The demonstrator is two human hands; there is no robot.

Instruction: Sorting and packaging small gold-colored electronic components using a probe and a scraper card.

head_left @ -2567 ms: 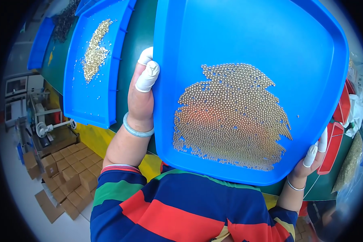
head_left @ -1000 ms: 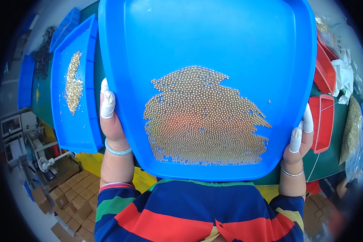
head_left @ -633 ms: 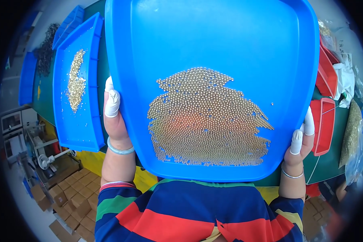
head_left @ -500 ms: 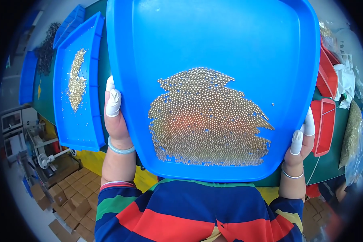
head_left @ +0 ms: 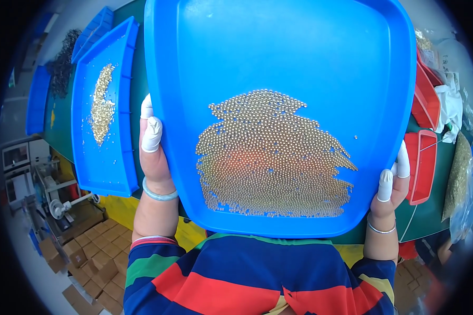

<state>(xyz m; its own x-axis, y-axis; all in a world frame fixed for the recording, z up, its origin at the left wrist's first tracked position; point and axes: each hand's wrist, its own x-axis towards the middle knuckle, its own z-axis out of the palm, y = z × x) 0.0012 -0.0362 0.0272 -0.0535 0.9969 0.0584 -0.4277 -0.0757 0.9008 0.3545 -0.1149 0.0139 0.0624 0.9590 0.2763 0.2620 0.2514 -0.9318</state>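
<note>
A large blue tray is held up in front of me by its two sides. Many small round gold-coloured beads lie in one layer over its near half, and a single bead sits apart to the right. My left hand grips the tray's left rim, white finger cots on the thumb and a finger. On the opposite rim, my right hand is closed the same way, also with white finger cots. The other fingers of both hands are hidden behind the tray.
A shallow blue bin with small gold pieces stands left on the green table. Red bins, a white cloth and a filled clear bag are at the right. Cardboard boxes cover the lower left floor.
The tray's left side and my left hand have shifted very slightly right. The bead layer keeps nearly the same outline.
</note>
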